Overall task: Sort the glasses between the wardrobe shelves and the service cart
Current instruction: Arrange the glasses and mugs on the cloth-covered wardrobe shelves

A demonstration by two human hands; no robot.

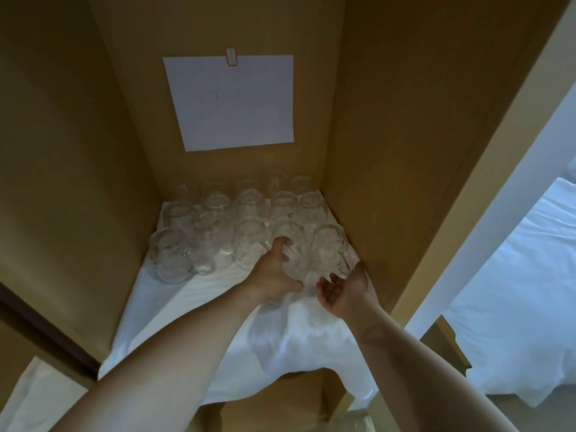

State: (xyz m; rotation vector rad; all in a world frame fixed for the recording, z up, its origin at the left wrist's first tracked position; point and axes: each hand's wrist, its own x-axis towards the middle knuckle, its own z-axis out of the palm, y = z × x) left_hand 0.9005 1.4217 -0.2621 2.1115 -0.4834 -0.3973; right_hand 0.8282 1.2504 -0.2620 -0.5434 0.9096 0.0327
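Several clear glasses stand upside down in rows on a white cloth that covers a wooden wardrobe shelf. My left hand grips one glass in the front row, fingers curled round its left side and thumb below it. My right hand hovers palm up just right of that glass, fingers relaxed and holding nothing, under a handled glass mug. Another handled mug stands at the front left of the group.
The wardrobe's wooden side walls close in left and right. A white paper sheet is taped to the back panel. A white door frame and a bed with white linen lie to the right. A glass rim shows at the bottom edge.
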